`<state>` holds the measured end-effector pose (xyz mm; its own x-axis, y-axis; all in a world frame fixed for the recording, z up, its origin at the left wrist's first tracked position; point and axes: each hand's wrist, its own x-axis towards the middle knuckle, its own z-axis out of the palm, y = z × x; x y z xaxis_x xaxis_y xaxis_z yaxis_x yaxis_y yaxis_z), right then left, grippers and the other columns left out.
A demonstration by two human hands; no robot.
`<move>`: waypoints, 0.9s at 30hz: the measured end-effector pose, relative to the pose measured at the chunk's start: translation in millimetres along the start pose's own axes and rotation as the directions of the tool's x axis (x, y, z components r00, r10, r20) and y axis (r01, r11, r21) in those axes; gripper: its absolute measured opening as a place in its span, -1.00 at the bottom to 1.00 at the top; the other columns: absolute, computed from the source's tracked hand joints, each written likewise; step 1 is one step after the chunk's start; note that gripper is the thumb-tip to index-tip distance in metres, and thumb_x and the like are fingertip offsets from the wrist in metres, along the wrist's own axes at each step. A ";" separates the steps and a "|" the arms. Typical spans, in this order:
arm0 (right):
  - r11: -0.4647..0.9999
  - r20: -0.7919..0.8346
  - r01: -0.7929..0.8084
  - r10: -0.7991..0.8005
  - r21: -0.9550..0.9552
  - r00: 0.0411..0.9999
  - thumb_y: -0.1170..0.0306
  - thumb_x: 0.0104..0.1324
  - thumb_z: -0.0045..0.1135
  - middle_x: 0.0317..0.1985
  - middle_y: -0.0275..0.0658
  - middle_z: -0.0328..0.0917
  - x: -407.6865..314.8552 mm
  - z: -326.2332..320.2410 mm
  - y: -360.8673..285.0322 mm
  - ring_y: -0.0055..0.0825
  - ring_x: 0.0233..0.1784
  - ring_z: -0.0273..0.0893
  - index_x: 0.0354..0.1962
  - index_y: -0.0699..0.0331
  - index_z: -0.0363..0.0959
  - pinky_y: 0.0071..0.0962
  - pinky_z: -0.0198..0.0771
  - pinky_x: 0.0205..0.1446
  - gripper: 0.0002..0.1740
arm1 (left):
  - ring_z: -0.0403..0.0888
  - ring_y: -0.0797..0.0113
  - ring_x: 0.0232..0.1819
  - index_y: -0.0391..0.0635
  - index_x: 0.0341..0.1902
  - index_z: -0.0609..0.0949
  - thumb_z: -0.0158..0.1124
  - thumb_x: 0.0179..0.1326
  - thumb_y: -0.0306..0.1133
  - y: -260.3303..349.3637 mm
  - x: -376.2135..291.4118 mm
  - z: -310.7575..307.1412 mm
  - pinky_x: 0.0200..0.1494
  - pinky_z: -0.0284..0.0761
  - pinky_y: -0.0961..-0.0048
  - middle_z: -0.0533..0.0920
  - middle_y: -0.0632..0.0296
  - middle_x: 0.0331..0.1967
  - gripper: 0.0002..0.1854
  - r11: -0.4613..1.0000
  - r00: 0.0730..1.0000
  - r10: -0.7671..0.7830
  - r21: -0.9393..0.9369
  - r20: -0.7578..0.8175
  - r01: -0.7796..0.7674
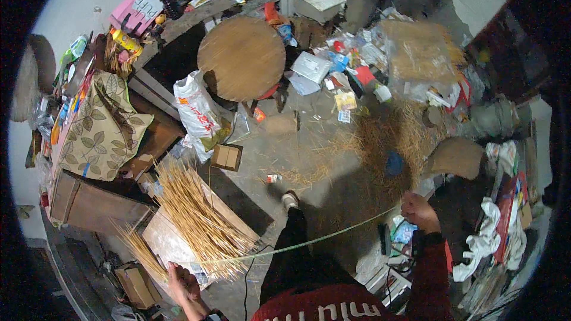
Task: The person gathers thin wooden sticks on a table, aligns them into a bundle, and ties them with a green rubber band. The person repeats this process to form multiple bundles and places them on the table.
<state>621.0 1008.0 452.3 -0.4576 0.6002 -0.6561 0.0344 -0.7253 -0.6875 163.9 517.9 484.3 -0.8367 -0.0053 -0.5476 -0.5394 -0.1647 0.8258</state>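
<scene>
My left hand [183,283] is closed around the lower end of a thin bundle of straw stalks [140,249]. A pale green cord [308,244] runs from that hand, sagging slightly, across my lap to the right. Its other end is in my right hand [418,213], a closed fist raised at the right. Beside the left hand, a large loose pile of golden straw stalks [200,218] lies on a light board [160,236], apart from the thin bundle. The fingers hide how the cord meets the bundle.
A round wooden table [243,58] stands ahead, with a white sack [194,107] and a small cardboard box [226,157] near it. Mixed packaging litter [339,60] and loose straw [392,129] cover the floor ahead right. A black cable [246,281] runs by my legs.
</scene>
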 end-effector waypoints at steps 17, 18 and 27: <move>-0.286 0.354 0.283 -0.239 -0.916 0.904 0.29 0.23 0.15 0.20 -0.09 0.30 225.1 220.8 -103.5 -0.12 0.14 0.35 0.23 0.22 0.19 -0.16 0.30 0.18 -0.37 | 0.37 0.65 -0.44 -0.13 -0.37 0.56 0.12 0.32 -0.24 -79.4 54.2 317.2 -0.34 0.33 0.61 0.47 0.45 -0.54 -0.77 0.910 0.896 -0.148 0.412 0.419 -0.043; -0.095 0.485 0.479 -0.052 -0.873 0.873 0.35 0.22 0.17 0.20 -0.10 0.31 236.5 254.2 -92.2 -0.13 0.09 0.40 0.23 0.23 0.17 -0.19 0.35 0.12 -0.35 | 0.37 0.65 -0.39 -0.14 -0.37 0.55 0.13 0.32 -0.25 -86.5 58.9 333.9 -0.29 0.33 0.62 0.49 0.45 -0.50 -0.77 0.902 0.862 -0.269 0.425 0.430 0.069; 0.135 0.427 0.430 0.562 -0.893 0.708 0.14 0.35 -0.05 -0.06 -0.10 0.47 440.3 303.2 9.6 -0.24 -0.21 0.51 0.06 0.27 0.32 -0.31 0.39 -0.09 -0.54 | 0.33 0.61 -0.37 -0.16 -0.34 0.52 0.13 0.32 -0.19 -185.5 188.1 408.0 -0.23 0.30 0.63 0.46 0.42 -0.47 -0.73 0.884 0.857 -0.416 0.356 0.304 0.303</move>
<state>150.5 1163.0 251.3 -0.6838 -0.1264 -0.7186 0.6009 0.4611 -0.6529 68.0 949.9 283.1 -0.5216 0.3639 -0.7717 -0.7639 0.2038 0.6123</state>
